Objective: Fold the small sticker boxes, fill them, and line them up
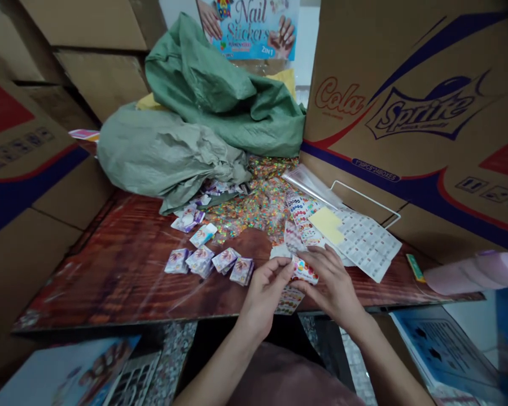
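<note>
Close to the table's front edge, my left hand (262, 293) pinches the left end of a small printed sticker sheet (303, 271) that looks curled or folded. The fingers of my right hand (332, 285) are closed on the same sheet from the right. Another printed sticker sheet (290, 301) shows beneath my hands at the edge. To the left, small stacks of folded packets (200, 261) stand in a row, with a light blue packet (203, 234) behind them. Beyond my right hand lie printed sheets (370, 242) with a yellow paper (327, 224) on top.
Many small, colourful glittery packets (254, 203) are heaped mid-table. Grey-green sacks (161, 149) lie behind them. Large cardboard boxes (406, 163) wall in the right and left. A pink bottle (474, 274) lies at the right edge, near a small green-yellow item (415, 267).
</note>
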Available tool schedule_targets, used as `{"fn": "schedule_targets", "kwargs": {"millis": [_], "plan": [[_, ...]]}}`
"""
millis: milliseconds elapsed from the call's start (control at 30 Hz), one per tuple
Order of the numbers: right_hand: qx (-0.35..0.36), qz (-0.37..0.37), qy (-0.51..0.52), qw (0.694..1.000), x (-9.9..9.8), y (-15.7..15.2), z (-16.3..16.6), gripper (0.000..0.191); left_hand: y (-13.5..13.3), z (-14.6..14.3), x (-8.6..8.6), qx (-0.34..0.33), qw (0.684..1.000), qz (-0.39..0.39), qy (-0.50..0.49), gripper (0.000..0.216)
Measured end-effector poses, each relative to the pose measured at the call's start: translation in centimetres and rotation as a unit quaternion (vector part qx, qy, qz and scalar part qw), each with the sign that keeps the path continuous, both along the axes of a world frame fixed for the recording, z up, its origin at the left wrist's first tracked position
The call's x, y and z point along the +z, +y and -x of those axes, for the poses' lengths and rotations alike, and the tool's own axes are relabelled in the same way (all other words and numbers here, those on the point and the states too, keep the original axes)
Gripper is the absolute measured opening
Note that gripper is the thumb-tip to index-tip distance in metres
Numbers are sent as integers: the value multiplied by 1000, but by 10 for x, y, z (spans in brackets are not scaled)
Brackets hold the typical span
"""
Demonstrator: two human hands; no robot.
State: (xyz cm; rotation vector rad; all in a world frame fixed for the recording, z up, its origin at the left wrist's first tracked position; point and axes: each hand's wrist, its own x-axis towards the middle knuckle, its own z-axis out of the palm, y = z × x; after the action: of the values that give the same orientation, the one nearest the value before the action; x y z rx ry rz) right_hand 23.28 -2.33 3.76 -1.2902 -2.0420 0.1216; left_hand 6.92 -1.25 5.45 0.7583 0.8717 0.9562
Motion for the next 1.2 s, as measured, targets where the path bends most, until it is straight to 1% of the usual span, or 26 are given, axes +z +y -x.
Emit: {"fn": "schedule_targets", "kwargs": {"millis": [133,200,233,300,367,400,433,467,533,567,633,733,800,867,933,967,1000,1100,1200], "plan": [[14,-20,65,998,-8,-8,9,23,-7,4,1,47,998,-36,36,27],[11,-16,107,994,-7,-12,15,18,-10,9,-2,52,993,-70,77,33],[7,-7,134,991,-5,-14,17,19,-12,11,-4,51,988,-94,113,37],[-13,30,202,979,0,-17,21,22,-15,16,-8,49,963,-164,209,39],[-36,87,276,957,3,-18,25,27,-18,21,-10,41,926,-234,294,25],[-46,112,306,944,3,-19,27,28,-20,23,-10,32,912,-257,319,16],[-54,130,330,934,2,-20,28,27,-21,26,-10,23,903,-272,333,13],[-59,136,344,927,-1,-21,30,26,-23,28,-9,15,898,-279,341,15],[-66,118,343,929,-9,-24,34,21,-25,33,-8,4,894,-287,345,16],[-69,101,331,936,-13,-26,36,19,-26,36,-8,-2,897,-285,339,17],[-57,63,287,954,-22,-33,41,19,-27,43,-9,-19,917,-252,310,19],[-10,23,188,982,-28,-45,52,31,-31,52,-12,-47,959,-146,239,25],[14,21,131,991,-27,-51,60,37,-33,59,-13,-47,974,-95,200,26],[39,42,106,993,-24,-55,70,40,-34,66,-12,-36,979,-85,183,25],[68,70,115,989,-22,-56,78,51,-35,72,-9,-22,979,-93,181,25],[76,81,130,985,-21,-55,82,53,-34,74,-8,-20,979,-94,179,25],[78,92,148,982,-20,-54,85,50,-34,77,-7,-20,981,-89,174,26],[64,137,206,967,-20,-45,90,31,-30,82,-8,-37,987,-62,145,26],[45,197,252,946,-22,-33,87,27,-25,85,-17,-71,987,-42,140,30]]}}
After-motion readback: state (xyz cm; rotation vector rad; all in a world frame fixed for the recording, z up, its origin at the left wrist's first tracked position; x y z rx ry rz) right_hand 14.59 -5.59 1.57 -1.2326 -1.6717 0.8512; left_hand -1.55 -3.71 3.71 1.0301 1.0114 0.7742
